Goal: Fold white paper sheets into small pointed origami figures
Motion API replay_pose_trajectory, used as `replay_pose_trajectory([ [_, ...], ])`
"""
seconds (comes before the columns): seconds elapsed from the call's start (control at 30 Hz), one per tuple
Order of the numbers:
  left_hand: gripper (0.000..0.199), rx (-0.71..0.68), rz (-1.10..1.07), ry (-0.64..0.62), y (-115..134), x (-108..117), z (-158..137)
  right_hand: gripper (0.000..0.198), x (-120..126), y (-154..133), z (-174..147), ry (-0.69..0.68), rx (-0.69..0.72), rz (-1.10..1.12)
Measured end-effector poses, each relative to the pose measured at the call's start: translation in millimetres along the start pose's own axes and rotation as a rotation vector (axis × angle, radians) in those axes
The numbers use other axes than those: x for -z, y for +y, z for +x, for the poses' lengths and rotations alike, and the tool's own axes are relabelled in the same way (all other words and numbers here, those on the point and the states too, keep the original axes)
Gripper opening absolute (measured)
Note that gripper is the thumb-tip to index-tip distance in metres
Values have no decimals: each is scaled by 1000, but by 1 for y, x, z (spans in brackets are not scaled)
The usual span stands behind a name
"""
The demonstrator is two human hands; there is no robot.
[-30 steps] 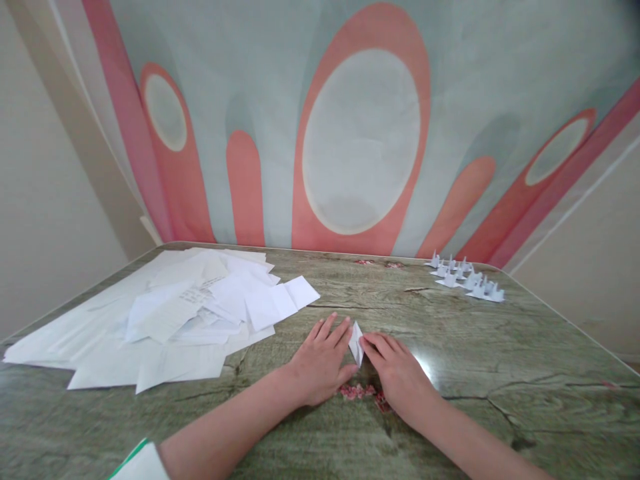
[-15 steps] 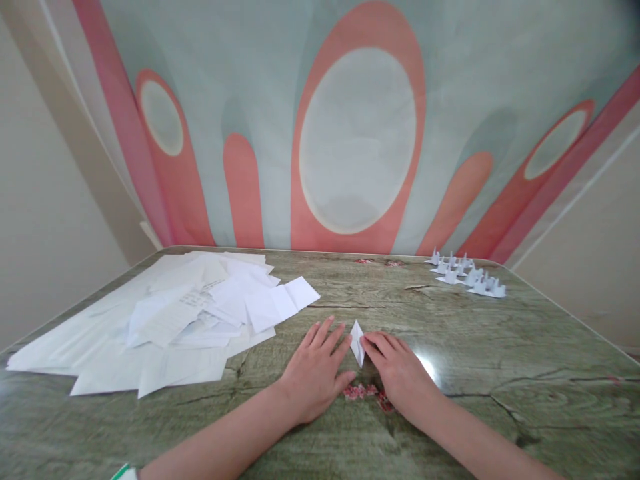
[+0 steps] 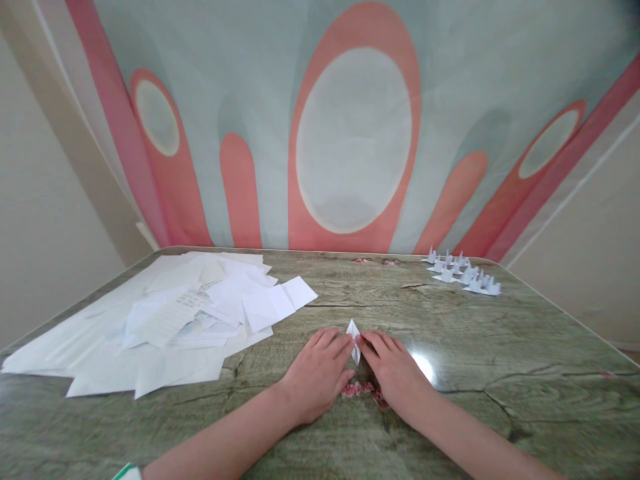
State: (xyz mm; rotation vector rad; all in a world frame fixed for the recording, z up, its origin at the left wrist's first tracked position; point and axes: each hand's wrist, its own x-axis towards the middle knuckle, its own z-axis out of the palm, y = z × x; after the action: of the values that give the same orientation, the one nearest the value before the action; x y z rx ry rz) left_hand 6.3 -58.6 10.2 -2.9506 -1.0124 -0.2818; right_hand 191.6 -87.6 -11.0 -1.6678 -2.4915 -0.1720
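A small white folded paper [image 3: 353, 329], diamond-shaped with a crease down its middle, lies on the table between my hands. My left hand [image 3: 320, 370] has its fingers bent and drawn together, the fingertips pressing on the paper's left edge. On the other side, my right hand [image 3: 393, 370] pinches the right edge between thumb and fingers. The fingertips cover part of the paper's middle, while its upper and lower points show.
A wide heap of loose white paper sheets [image 3: 170, 360] covers the table's left side. Several small folded paper cranes [image 3: 445, 275] stand in rows at the back right. The wood-patterned table [image 3: 525, 347] meets a pink and grey-green printed backdrop [image 3: 350, 240].
My left fingers have bent and closed in onto the folded paper's left edge. My right hand keeps its pinch, its fingertips a little further over the paper. The view has shifted slightly.
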Motion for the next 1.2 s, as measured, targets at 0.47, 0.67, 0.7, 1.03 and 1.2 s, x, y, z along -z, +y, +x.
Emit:
replay_pose_trajectory([
  [0.47, 42, -7, -49, 1, 0, 7, 0, 52, -6, 1, -14, 106, 64, -33],
  [0.67, 40, -25, -42, -10, 1, 8, 1, 51, -4, 0, -14, 109, 59, -53],
  [0.7, 40, -24, -41, -11, 1, 9, 2, 49, -4, -1, -14, 118, 59, -59],
  [1.03, 38, -24, -76, -11, -2, 10, 3, 41, 1, -4, -13, 157, 97, -57],
  [1.2, 36, -18, -105, -13, -3, 10, 3, 40, 2, -1, -12, 156, 120, 3],
])
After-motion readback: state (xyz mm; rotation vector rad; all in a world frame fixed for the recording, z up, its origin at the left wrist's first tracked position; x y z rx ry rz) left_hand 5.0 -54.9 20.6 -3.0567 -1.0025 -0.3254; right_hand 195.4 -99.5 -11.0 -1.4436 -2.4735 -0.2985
